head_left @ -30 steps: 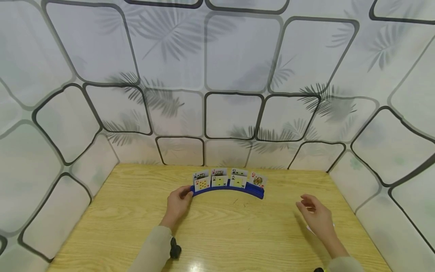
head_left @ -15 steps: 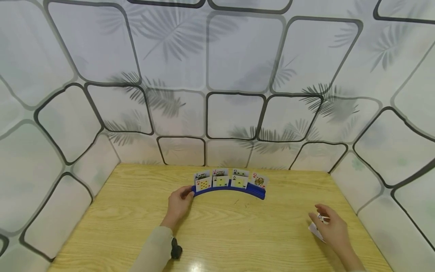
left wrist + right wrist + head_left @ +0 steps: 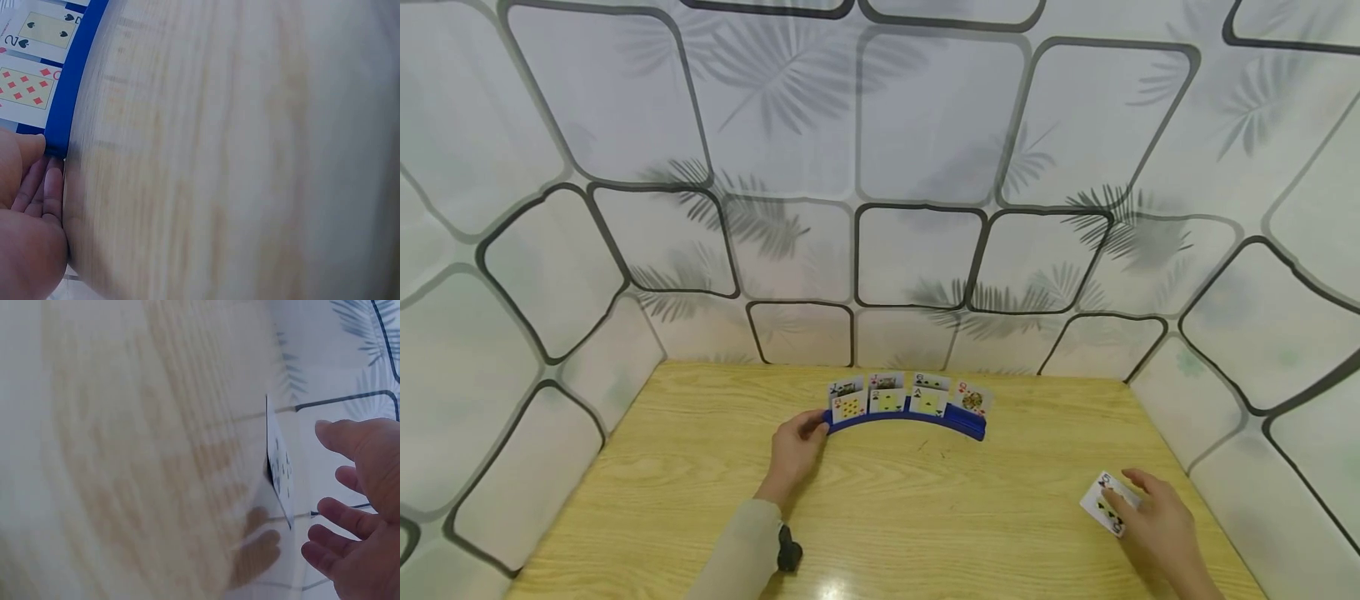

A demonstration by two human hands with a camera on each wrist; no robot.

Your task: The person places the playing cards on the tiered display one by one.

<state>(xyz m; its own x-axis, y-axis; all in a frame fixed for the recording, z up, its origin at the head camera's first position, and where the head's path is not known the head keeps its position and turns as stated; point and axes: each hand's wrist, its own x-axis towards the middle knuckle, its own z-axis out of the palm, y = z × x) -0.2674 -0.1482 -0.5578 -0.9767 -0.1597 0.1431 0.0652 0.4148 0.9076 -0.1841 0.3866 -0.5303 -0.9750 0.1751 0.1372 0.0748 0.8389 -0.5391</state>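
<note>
A curved blue card holder (image 3: 966,421) stands toward the back of the table, with playing cards upright in two rows. Its left end is gripped between the thumb and fingers of my left hand (image 3: 793,454); the left wrist view shows the thumb on the holder (image 3: 70,87). At the right side lies a face-up playing card (image 3: 1095,505) with black pips. Over that card hovers my right hand (image 3: 1165,521), partly covering it in the head view. In the right wrist view the fingers of the right hand (image 3: 365,512) are spread and apart from the card (image 3: 279,465).
In the holder's front row are a red-pip card (image 3: 849,407) and two black-pip cards; a queen (image 3: 973,397) stands at the right of the back row. The wooden table (image 3: 895,517) meets a patterned white wall covering (image 3: 917,250) behind and at both sides.
My right hand has moved right and toward me, above the loose card, which now shows more of its face. My left hand has stayed at the holder's end.
</note>
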